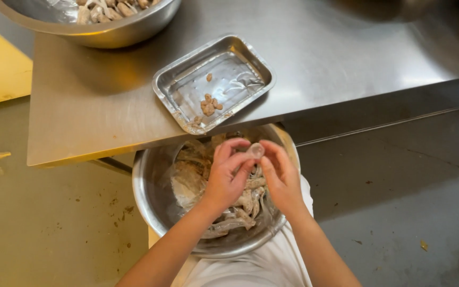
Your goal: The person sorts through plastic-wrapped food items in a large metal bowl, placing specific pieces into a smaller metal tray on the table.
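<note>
Pinching a small, pale, glistening piece of seafood (255, 151) between the fingertips of our left hand (228, 178) and right hand (281, 178), we hold it above the steel bowl (152, 199) of floured pieces.

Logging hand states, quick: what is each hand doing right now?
Left hand: fingers pinched on a small pale piece over the steel bowl.
Right hand: fingertips pinching the same piece from the other side.
</note>
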